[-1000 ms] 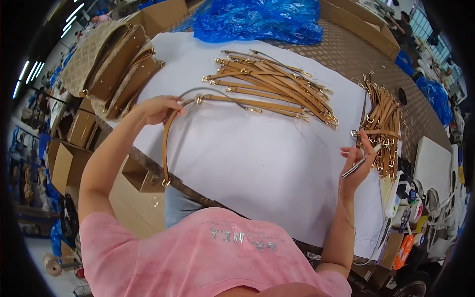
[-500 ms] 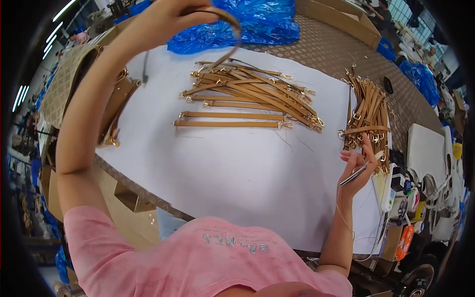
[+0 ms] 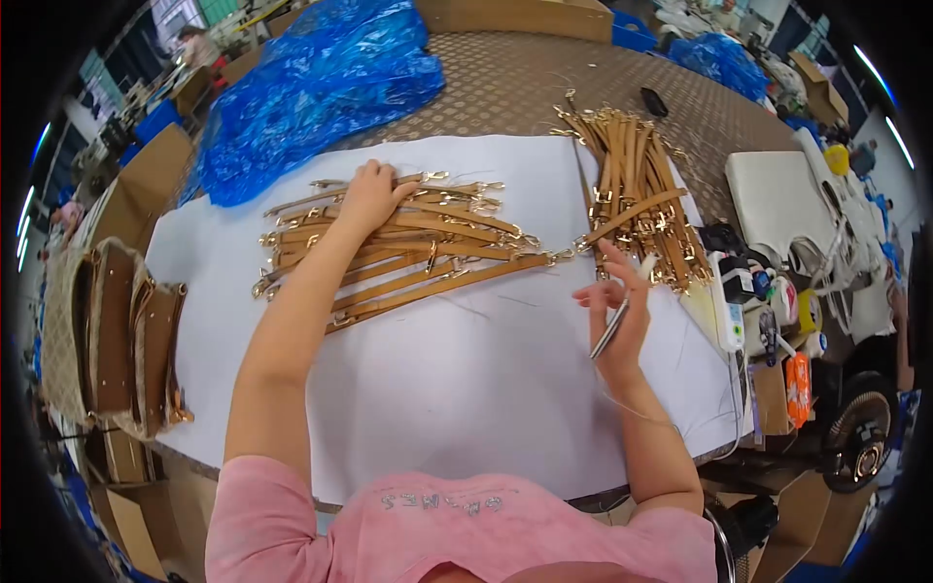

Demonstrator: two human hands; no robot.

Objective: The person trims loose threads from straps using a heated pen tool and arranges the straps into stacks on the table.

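Where the tabletop (image 3: 515,83) comes closest to the person's pink shirt (image 3: 452,530), a white sheet (image 3: 457,389) covers it. Brown bags (image 3: 117,330) stand side by side along the left edge, and a white power strip (image 3: 727,301) lies by the right edge. Between them, toward the right, the right hand (image 3: 622,301) is partly curled, its bent fingers keeping hold of a slim metal tool (image 3: 609,330). Farther in, left of the middle, tan straps (image 3: 447,230) with gold clasps lie in a loose, crossing pile; the left hand (image 3: 381,191) rests on its far side, fingers bent downward, though whether they grip a strap I cannot tell. Beyond the right hand, a denser strap bundle (image 3: 637,175) lies toward the right edge. Crumpled blue plastic (image 3: 321,87) spreads over the far left corner, and a cardboard box (image 3: 515,15) stands along the far edge.
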